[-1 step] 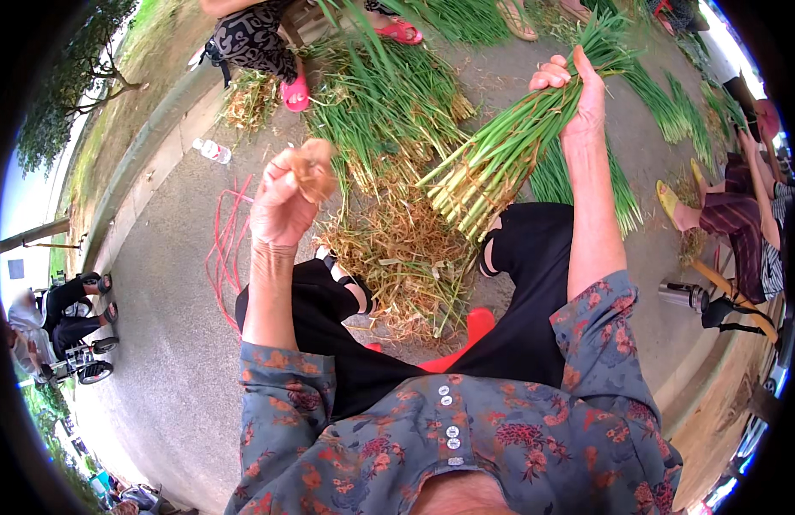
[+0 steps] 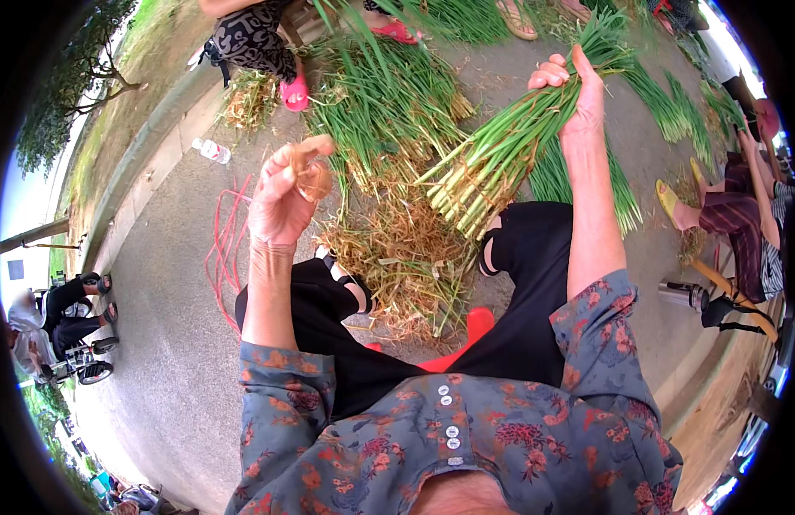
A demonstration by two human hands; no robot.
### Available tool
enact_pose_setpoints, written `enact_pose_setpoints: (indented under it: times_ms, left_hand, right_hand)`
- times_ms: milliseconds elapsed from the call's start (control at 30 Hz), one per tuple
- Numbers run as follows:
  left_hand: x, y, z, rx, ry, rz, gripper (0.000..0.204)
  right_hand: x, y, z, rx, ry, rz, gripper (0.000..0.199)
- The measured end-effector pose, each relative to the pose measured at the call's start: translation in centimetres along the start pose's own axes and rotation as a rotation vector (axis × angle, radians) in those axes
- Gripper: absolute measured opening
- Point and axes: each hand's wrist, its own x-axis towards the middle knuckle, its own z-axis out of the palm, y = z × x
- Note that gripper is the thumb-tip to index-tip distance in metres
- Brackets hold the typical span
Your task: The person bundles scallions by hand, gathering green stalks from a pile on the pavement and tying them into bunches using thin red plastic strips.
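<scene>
My right hand (image 2: 582, 99) is wrapped round a thick bunch of garlic chives (image 2: 500, 163). Their pale cut ends tilt down toward the lower left, and the green tops fan out beyond my fingers. Level with it on the left, my left hand (image 2: 282, 193) is raised with fingers bent together round a thin brownish strip (image 2: 313, 182), too blurred to name. It is apart from the bunch. Below and between the hands, dry brown trimmings (image 2: 406, 249) lie heaped on the ground in front of my feet. A larger pile of chives (image 2: 389, 103) spreads beyond them.
Red string (image 2: 226, 249) lies loose at the left, near a plastic bottle (image 2: 211, 151). More chives (image 2: 621, 184) lie beyond my right knee. A person in pink sandals (image 2: 295, 92) sits ahead. Another in yellow shoes (image 2: 672, 204) is at right, near a metal flask (image 2: 682, 294).
My left hand has shifted its fingers slightly, and the brownish strip hangs a little lower. My right hand and the chives have stayed almost still.
</scene>
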Motion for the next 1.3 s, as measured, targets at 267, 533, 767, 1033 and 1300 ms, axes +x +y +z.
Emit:
enact_pose_setpoints:
  times_ms: [267, 533, 767, 1033, 1300]
  left_hand:
    - [1.7, -3.3, 4.4, 0.546, 0.025, -0.241, 0.026]
    - [2.2, -4.7, 5.3, 0.871, -0.129, -0.296, 0.012]
    - [2.0, -4.0, 4.3, 0.783, -0.106, -0.279, 0.008]
    - [1.0, -2.3, 2.9, 0.255, -0.217, -0.235, 0.01]
    - [0.4, -0.5, 1.6, -0.046, -0.124, -0.057, 0.017]
  right_hand:
    - [0.4, 2.3, 1.5, -0.128, 0.039, 0.0, 0.03]
    - [0.5, 2.7, 1.5, -0.157, 0.026, 0.015, 0.03]
    - [0.4, 2.9, 1.7, -0.191, 0.036, 0.003, 0.029]
    - [0.5, 1.8, 0.8, -0.158, 0.079, -0.034, 0.029]
    - [0.7, 0.9, -0.1, -0.179, 0.119, -0.048, 0.03]
